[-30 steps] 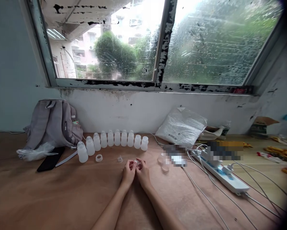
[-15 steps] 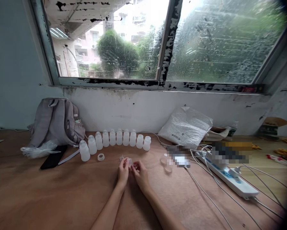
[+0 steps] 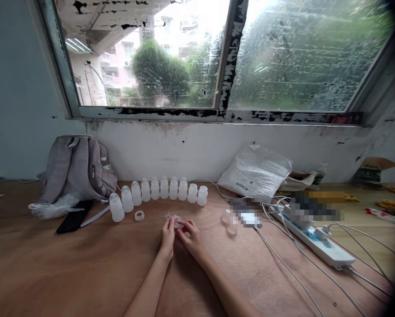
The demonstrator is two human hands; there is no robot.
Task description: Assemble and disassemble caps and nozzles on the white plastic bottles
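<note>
My left hand (image 3: 167, 237) is closed, thumb and fingers pinching a small translucent plastic piece (image 3: 177, 221) just above the tabletop. From the other side my right hand (image 3: 191, 237) grips the same piece with its fingertips. Fingers cover much of it, so its exact kind cannot be made out. Right beyond the left fingertips is another small clear part (image 3: 167, 215); whether it is held or lies on the table is unclear. An arc of several frosted baby bottles (image 3: 117, 209) stands upright behind the hands. Two at the right end, including one bottle (image 3: 202, 197), have open necks.
A translucent ring (image 3: 139, 215) lies left of the hands, and more rings (image 3: 231, 228) lie to the right. A grey backpack (image 3: 80, 165), plastic bag (image 3: 53, 207) and black flat object (image 3: 74, 217) are at left. At right are a silvery mailer (image 3: 255, 171) and a power strip (image 3: 329, 253) with cables.
The right fingers have shifted slightly up and left over the small piece, and the piece has turned between the hands. The bottles stay where they were.
</note>
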